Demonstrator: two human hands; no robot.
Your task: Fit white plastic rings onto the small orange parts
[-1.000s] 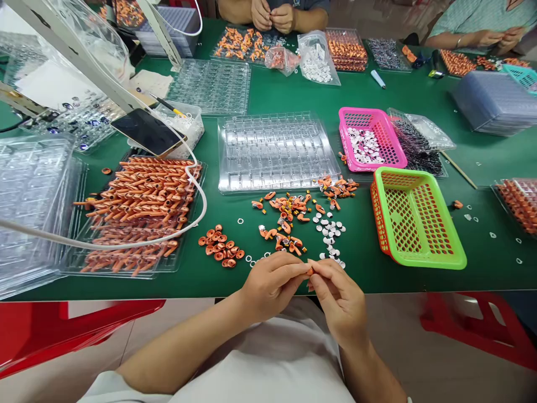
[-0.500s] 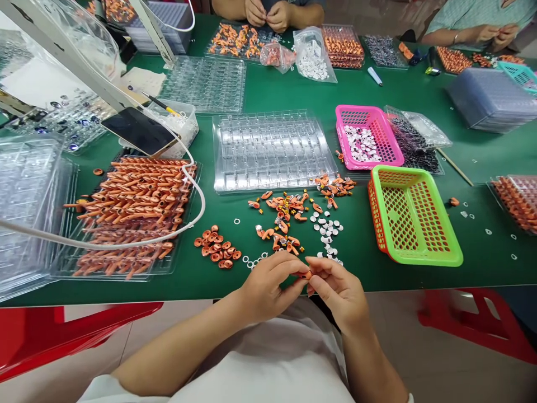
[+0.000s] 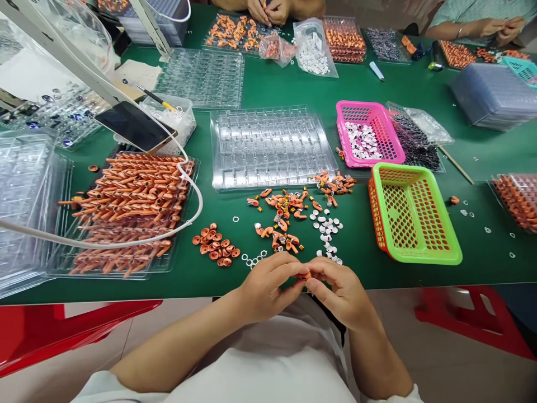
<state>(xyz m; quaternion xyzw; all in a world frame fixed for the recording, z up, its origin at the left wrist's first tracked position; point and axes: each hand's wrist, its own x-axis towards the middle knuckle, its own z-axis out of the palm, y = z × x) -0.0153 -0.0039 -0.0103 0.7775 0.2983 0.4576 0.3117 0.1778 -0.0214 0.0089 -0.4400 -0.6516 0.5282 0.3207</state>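
An orange piece (image 3: pixel 306 276) is pinched by left hand (image 3: pixel 272 284) and right hand (image 3: pixel 340 290), presumably for steadiness; white discs (image 3: pixel 328 230) are placed nearby.

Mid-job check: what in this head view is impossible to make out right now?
Head view, orange piece: mostly covered by fingers of the left hand and right hand; its full shape is hidden.
Head view, lower basket: largely hidden by the green basket.
Head view, clear trays: cut off by the left edge.
Head view, facing co-worker's hands: what they hold is too small to identify.
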